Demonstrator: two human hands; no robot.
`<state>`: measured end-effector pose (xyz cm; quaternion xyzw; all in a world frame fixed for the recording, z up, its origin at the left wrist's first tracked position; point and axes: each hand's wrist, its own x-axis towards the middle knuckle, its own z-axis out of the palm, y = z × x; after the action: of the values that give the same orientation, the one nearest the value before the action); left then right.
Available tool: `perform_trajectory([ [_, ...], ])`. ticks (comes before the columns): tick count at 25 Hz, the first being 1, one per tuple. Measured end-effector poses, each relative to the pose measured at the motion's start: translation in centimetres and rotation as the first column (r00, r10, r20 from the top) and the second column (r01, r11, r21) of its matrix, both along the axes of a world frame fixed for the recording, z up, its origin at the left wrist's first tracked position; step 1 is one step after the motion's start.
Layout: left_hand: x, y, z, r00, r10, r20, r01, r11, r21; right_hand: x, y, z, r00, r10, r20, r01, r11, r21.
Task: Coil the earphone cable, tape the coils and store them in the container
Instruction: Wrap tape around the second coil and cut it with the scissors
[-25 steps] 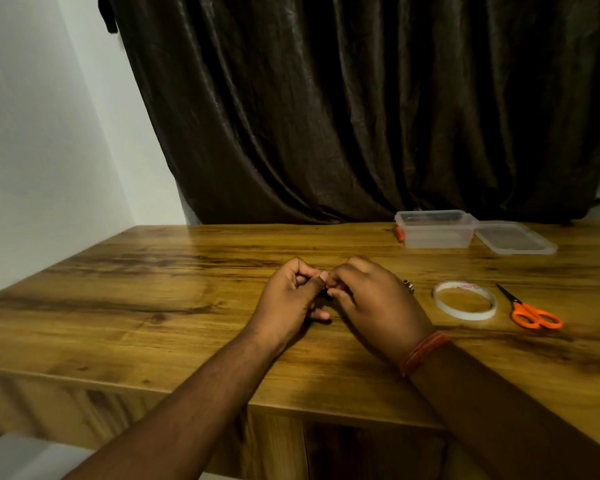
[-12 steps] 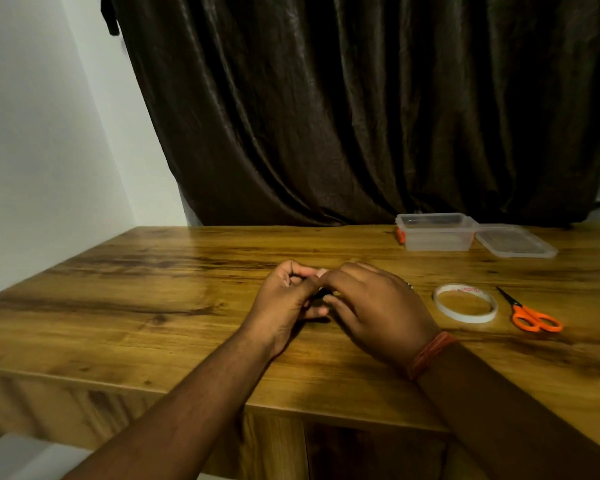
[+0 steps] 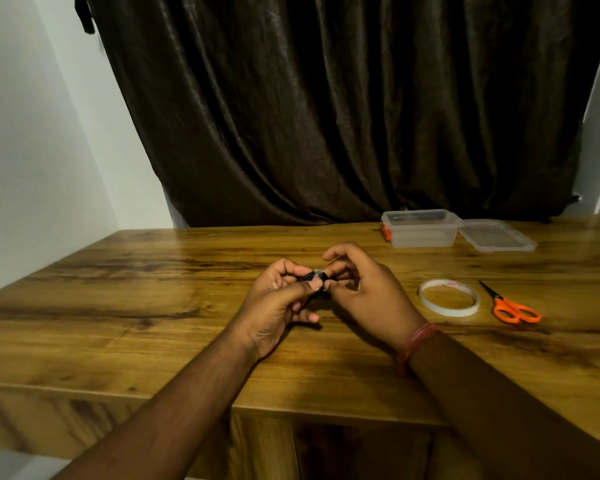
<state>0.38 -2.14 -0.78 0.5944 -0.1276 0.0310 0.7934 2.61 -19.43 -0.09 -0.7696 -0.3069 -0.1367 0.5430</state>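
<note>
A dark brown curtain point(image 3: 343, 109) hangs in heavy folds across the far wall, with pale wall showing on the left and at the far right edge. In front of it runs a wooden counter point(image 3: 153, 306) with strong brown grain, seen from above by the person who works at it.

Both bare forearms reach in from the near edge, and the hands meet over the middle of the counter, raised slightly off the wood. The left hand point(image 3: 278, 306) has its fingers curled and pinches a small dark bundle, the coiled earphone cable point(image 3: 312, 280), between thumb and forefinger. The right hand point(image 3: 368, 292) faces it, its thumb and fingertips closed on the same bundle from the right side, with the forefinger arched above. A small pale, shiny patch shows on the bundle between the two thumbs; what it is cannot be told for certain. A reddish thread band point(image 3: 418, 341) circles the right wrist.

To the right of the hands, a roll of white tape point(image 3: 449, 297) lies flat on the counter. Just beside it, further right, lie scissors point(image 3: 510, 306) with orange handles, blades pointing away. At the far edge, near the curtain, stands a clear plastic container point(image 3: 420, 228), uncovered, and its lid point(image 3: 496, 235) lies flat just to its right.
</note>
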Motion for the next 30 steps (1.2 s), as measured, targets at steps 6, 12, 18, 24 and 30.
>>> perform_trajectory([
  [6,-0.1,0.1,0.0,1.0,-0.01,0.014,0.01,1.0,0.005,-0.4,0.1,0.1,0.994,-0.023,0.106,0.028,0.999,-0.045],
  [12,-0.1,-0.2,-0.5,0.999,-0.038,0.036,0.034,0.995,0.099,-0.2,0.2,0.1,0.994,-0.097,0.059,0.099,0.994,-0.036],
  [18,-0.2,-0.4,-0.3,0.999,-0.029,0.033,0.025,0.993,0.116,-0.1,0.2,0.2,0.993,-0.106,0.054,0.107,0.994,-0.028],
  [24,-0.3,-0.5,-0.5,0.999,-0.013,0.053,0.003,0.983,0.182,0.6,0.1,-0.1,0.972,0.033,-0.231,-0.015,0.997,0.078],
  [30,-0.3,-0.3,-0.8,0.995,-0.016,0.102,-0.011,0.965,0.262,1.1,0.1,-0.4,0.912,0.16,-0.379,-0.096,0.979,0.182],
])
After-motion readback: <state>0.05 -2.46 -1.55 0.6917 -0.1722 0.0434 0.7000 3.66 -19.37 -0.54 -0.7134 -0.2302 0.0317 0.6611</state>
